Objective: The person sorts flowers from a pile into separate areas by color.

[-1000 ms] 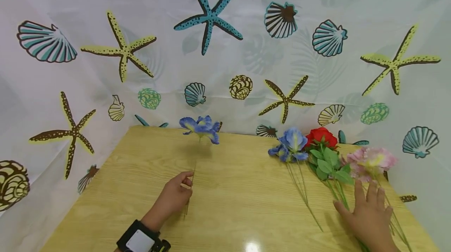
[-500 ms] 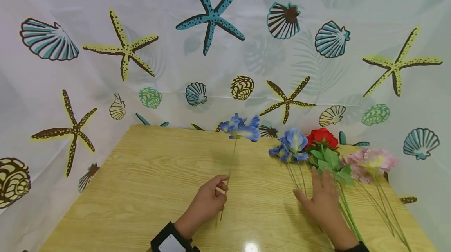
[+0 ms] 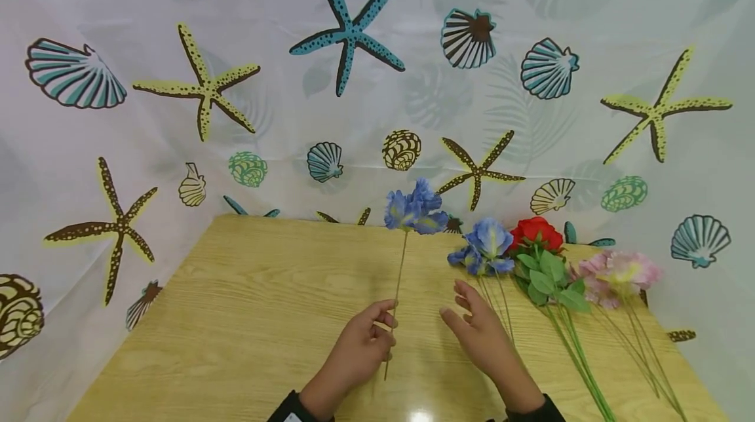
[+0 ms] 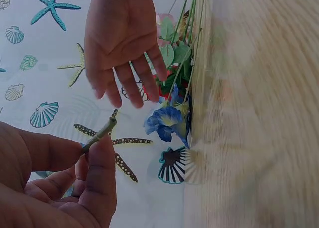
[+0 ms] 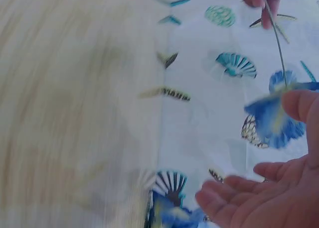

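My left hand (image 3: 362,343) pinches the thin stem of a blue artificial iris (image 3: 415,207) between thumb and fingers and holds it upright over the table. In the left wrist view the cut end of the stem (image 4: 99,136) pokes out past the fingertips. To its right, my right hand (image 3: 483,337) holds nothing; its fingers are loosely spread and point toward the stem. The right wrist view shows its palm (image 5: 279,198) close to the held blue bloom (image 5: 276,116).
On the wooden table's (image 3: 265,304) right side lie blue irises (image 3: 488,245), a red rose (image 3: 537,233) with green leaves, and pink flowers (image 3: 619,274), stems toward the front. A white cloth (image 3: 265,2) printed with starfish and shells hangs behind the table.
My left hand has carried the blue iris rightward from the table's left-centre. My right hand has moved left from beside the pink flowers, past the rose, toward the held stem.
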Demonstrator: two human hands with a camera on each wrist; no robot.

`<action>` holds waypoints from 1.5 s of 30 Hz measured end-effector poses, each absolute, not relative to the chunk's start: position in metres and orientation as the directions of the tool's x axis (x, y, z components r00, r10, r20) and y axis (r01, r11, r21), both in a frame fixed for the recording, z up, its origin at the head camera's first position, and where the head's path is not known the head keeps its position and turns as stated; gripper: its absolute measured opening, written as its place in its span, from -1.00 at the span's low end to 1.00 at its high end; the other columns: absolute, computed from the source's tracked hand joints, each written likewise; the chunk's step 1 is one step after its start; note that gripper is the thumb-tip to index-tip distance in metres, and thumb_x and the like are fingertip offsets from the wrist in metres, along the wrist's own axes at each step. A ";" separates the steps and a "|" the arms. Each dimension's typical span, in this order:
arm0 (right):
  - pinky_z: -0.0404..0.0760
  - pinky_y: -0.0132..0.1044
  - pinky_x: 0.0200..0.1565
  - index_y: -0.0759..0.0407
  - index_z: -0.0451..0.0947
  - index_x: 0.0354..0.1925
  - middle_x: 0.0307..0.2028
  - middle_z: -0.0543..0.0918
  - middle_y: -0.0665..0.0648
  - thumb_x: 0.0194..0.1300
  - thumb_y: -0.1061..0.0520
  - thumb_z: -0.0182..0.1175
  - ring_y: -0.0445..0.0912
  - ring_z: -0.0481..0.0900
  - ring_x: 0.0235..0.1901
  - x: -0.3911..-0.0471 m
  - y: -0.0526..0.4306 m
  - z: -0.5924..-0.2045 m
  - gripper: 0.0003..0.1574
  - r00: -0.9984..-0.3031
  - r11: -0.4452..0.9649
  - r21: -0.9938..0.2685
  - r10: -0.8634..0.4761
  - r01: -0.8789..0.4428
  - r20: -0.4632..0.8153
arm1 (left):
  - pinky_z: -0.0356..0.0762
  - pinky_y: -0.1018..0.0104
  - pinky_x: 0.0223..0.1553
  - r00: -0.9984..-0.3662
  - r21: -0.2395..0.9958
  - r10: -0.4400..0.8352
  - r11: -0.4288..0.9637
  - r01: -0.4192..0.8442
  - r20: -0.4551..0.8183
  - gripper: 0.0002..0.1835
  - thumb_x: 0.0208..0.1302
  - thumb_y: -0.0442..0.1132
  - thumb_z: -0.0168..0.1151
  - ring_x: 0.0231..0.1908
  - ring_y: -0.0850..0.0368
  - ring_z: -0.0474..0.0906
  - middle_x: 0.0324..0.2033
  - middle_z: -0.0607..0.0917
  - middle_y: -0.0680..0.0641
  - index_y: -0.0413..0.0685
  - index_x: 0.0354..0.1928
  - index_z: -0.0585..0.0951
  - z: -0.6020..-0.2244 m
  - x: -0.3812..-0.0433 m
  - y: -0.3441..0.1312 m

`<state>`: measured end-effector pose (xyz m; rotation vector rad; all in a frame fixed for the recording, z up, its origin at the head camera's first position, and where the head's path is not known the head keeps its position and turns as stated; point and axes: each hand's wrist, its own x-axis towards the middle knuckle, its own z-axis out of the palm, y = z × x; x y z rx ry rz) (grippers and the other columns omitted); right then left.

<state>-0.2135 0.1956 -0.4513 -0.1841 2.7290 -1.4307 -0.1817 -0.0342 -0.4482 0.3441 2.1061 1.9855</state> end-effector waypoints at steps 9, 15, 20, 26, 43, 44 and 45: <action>0.50 0.01 0.09 -0.05 0.40 0.19 0.01 0.60 -0.01 0.30 -0.20 0.12 -0.16 0.53 0.03 -0.203 0.159 -0.439 -0.44 -0.993 0.396 -0.911 -0.081 -0.113 0.088 | 0.56 0.44 -0.36 -0.929 1.000 0.369 0.026 0.000 -0.010 -0.57 0.29 -0.46 -0.01 -0.29 0.14 0.49 -0.11 0.49 -0.14 -0.23 0.21 0.40 -0.457 -0.159 -0.012; 0.60 -0.22 -0.03 0.05 0.48 0.09 -0.09 0.63 0.06 0.36 0.07 0.12 -0.15 0.61 -0.09 -0.193 0.152 -0.436 -0.65 -0.993 0.296 -0.948 -0.060 -0.114 0.100 | 0.53 0.38 -0.33 -0.914 0.997 0.400 0.065 -0.042 -0.064 -0.60 0.28 -0.47 -0.01 -0.27 0.15 0.48 -0.13 0.50 -0.06 -0.18 0.16 0.44 -0.462 -0.153 -0.008; 0.66 -0.33 -0.25 0.07 0.48 0.08 -0.15 0.63 0.12 0.37 0.16 0.08 -0.10 0.63 -0.23 -0.190 0.151 -0.432 -0.68 -0.997 0.277 -0.958 -0.015 -0.078 0.077 | 0.56 0.31 -0.32 -0.913 0.997 0.401 0.066 -0.049 -0.072 -0.65 0.26 -0.47 0.01 -0.28 0.13 0.51 -0.16 0.52 -0.06 -0.14 0.08 0.49 -0.466 -0.153 -0.005; 0.68 -0.21 -0.30 0.00 0.44 0.14 -0.14 0.60 0.15 0.38 0.11 0.06 -0.07 0.64 -0.31 -0.188 0.154 -0.431 -0.63 -1.000 0.275 -0.961 0.025 -0.008 0.015 | 0.59 0.26 -0.30 -0.915 0.992 0.396 0.117 -0.040 -0.083 -0.70 0.28 -0.30 0.11 -0.26 0.19 0.53 -0.14 0.55 -0.04 -0.13 0.05 0.53 -0.469 -0.152 -0.002; 0.69 -0.20 -0.33 0.03 0.41 0.19 -0.11 0.58 0.20 0.39 0.16 0.06 -0.11 0.64 -0.34 -0.195 0.185 -0.440 -0.58 -0.996 0.401 -0.916 0.078 -0.006 0.041 | 0.30 -0.33 0.08 -0.973 0.625 0.071 0.756 0.196 0.220 -0.34 0.20 0.14 0.21 0.23 -0.33 0.23 0.23 0.39 -0.27 -0.08 0.25 0.47 -0.472 -0.183 -0.060; 0.69 -0.21 -0.33 0.03 0.40 0.20 -0.12 0.57 0.19 0.39 0.15 0.05 -0.11 0.64 -0.34 -0.195 0.188 -0.439 -0.58 -0.996 0.406 -0.914 0.081 -0.001 0.037 | 0.24 -0.39 0.09 -0.972 0.601 0.057 0.777 0.186 0.227 -0.32 0.18 0.17 0.21 0.26 -0.36 0.18 0.26 0.36 -0.28 -0.05 0.26 0.46 -0.472 -0.185 -0.065; 0.69 -0.22 -0.33 0.04 0.40 0.20 -0.12 0.57 0.18 0.40 0.14 0.05 -0.11 0.64 -0.34 -0.195 0.191 -0.439 -0.58 -0.996 0.415 -0.910 0.086 0.005 0.034 | 0.19 -0.44 0.09 -0.970 0.578 0.046 0.796 0.180 0.238 -0.30 0.16 0.19 0.22 0.27 -0.39 0.14 0.29 0.34 -0.28 -0.03 0.27 0.46 -0.472 -0.188 -0.069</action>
